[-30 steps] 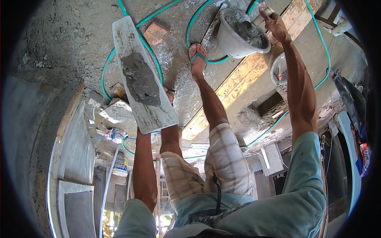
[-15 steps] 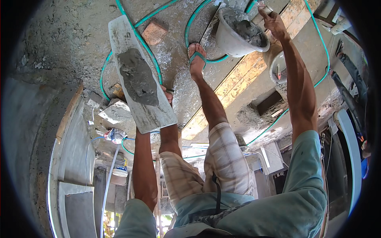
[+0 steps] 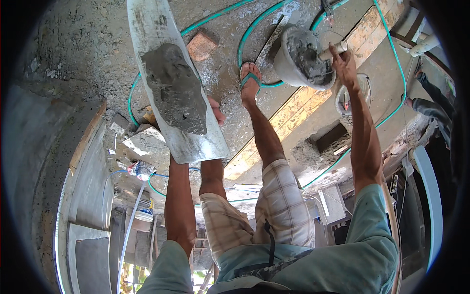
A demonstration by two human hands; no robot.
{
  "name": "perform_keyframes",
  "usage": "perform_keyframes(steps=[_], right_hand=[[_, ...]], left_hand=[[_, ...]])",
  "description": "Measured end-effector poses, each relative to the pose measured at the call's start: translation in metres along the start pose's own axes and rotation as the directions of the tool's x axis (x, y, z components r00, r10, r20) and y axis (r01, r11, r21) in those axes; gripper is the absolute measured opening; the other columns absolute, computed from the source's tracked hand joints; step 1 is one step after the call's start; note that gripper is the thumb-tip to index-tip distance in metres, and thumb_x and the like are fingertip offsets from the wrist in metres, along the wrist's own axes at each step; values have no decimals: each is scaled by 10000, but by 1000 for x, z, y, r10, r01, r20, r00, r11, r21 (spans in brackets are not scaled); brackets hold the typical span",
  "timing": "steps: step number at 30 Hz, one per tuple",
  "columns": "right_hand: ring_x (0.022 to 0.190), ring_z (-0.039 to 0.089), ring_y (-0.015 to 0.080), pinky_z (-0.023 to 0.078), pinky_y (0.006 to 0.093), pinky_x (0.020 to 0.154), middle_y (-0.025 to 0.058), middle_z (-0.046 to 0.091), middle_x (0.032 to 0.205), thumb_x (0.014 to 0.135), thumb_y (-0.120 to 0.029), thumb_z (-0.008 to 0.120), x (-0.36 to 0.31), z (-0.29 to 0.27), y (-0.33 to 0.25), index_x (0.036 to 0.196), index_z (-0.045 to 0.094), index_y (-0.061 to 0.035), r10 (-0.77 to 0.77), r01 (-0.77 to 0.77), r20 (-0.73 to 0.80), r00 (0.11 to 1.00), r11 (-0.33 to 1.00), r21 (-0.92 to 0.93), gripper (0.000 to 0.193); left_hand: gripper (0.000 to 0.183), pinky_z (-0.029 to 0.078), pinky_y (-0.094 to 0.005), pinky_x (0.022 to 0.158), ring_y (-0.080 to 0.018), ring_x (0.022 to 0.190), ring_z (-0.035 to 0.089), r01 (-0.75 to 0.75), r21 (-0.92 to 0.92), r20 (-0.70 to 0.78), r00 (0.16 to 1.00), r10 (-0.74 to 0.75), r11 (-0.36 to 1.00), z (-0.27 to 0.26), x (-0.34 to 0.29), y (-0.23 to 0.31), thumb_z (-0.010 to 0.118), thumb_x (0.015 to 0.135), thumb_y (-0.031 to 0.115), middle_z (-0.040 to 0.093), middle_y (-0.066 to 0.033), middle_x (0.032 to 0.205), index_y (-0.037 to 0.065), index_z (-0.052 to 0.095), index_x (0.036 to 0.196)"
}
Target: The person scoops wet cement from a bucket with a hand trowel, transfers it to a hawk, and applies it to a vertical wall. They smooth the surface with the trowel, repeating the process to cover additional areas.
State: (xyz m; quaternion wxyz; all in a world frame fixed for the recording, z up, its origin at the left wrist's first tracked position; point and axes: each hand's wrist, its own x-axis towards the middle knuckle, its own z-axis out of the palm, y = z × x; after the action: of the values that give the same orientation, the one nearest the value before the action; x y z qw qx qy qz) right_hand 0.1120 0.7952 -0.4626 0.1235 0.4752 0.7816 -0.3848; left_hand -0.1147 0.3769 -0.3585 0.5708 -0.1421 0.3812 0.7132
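Your right hand [image 3: 346,69] has shifted nearer you along the bucket's [image 3: 284,68] rim, fingers clenched around a pale tool handle [image 3: 324,55] that now overhangs its contents. Left of the bucket, your long, smeared board [image 3: 146,22] bears wet, lumpy grey mortar [image 3: 174,90]; it hides your left hand, whose grip you cannot tell.

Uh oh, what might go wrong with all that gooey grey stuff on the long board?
The long board could tip, letting the grey mix slide off. The green hose loops beside the sandalled foot, so it might trip someone. If the right hand bumps the pale bucket, more mix might spill.
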Motion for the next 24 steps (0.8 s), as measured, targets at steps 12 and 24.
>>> perform_keyframes(steps=[12, 24], right_hand=[[755, 571, 80, 490, 255, 663, 39, 651, 872, 978, -205, 648, -113, 91, 0, 1013, 593, -24, 30, 37, -162, 986, 918, 394, 192], [919, 592, 153, 496, 271, 821, 69, 649, 933, 974, -168, 650, -187, 149, 0, 1077, 579, -19, 157, -2, -256, 954, 855, 518, 195]], left_hand=[[532, 559, -305, 538, -253, 592, 670, -174, 300, -47, 979, 197, 938, 7, -33, 27, 568, 967, 407, 676, -294, 789, -121, 566, 1034], [551, 568, -333, 506, -262, 477, 635, -186, 86, 11, 983, 186, 979, -12, -47, 39, 618, 942, 378, 665, -320, 800, -157, 554, 1051]])
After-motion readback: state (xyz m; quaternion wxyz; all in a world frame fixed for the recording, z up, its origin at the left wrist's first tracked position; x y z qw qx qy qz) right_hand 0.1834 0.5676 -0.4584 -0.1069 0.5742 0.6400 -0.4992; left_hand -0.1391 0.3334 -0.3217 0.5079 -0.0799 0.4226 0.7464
